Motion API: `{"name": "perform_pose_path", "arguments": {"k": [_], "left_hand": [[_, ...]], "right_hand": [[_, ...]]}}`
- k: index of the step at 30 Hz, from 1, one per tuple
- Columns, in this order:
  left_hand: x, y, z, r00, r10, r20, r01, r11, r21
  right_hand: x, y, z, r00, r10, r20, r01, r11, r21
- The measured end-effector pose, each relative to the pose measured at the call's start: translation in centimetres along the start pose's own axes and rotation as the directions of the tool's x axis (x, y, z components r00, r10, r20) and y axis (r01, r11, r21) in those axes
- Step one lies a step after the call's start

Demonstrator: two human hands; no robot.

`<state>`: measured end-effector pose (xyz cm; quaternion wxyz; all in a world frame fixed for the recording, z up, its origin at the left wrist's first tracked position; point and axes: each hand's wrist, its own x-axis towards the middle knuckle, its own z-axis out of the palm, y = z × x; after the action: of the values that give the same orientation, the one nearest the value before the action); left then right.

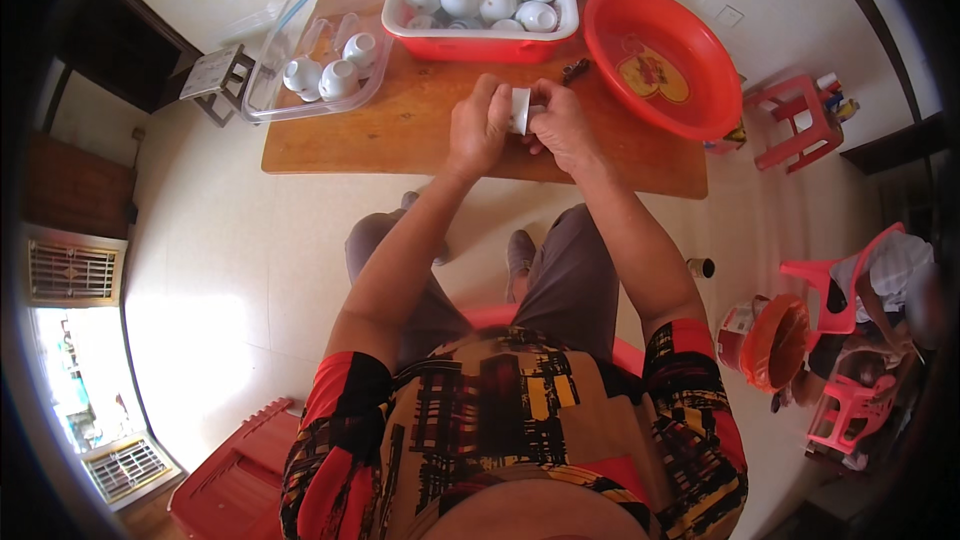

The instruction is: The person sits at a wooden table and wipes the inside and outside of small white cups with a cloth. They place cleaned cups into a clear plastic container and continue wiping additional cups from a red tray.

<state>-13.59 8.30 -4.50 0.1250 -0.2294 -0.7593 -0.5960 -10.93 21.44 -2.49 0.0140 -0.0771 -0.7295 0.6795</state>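
Note:
Above the front part of a wooden table (420,142), my left hand (480,120) grips a small white cup (520,111) turned on its side. My right hand (561,124) is on the cup from the other side, its fingers bent at the rim; whether they reach inside is hidden. To the left, white cups (339,79) sit in a clear plastic bin (262,114). Behind my hands a red-and-white plastic basket (480,51) holds several more white cups (459,0), many bottom up.
A red plastic basin (660,60) with a printed base stands at the table's right. A small dark object (575,71) lies beside it. A red stool (802,120) is beyond. At far right a person (892,285) sits near a bin with an orange liner (776,345).

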Motion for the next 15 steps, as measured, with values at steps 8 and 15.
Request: {"name": "perform_pose_path", "arguments": {"k": [8, 15], "left_hand": [[0.8, -1.3, -0.1, 0.995, -0.059, 0.080, 0.069, 0.989, -0.132], [0.5, 0.3, 0.0, 0.999, 0.040, 0.016, -0.038, 0.989, -0.141]], "right_hand": [[1.0, 0.1, -0.8, 0.842, -0.535, 0.073, 0.448, 0.617, -0.647], [1.2, 0.8, -0.3, 0.866, -0.500, -0.019, 0.439, 0.778, -0.450]]}}
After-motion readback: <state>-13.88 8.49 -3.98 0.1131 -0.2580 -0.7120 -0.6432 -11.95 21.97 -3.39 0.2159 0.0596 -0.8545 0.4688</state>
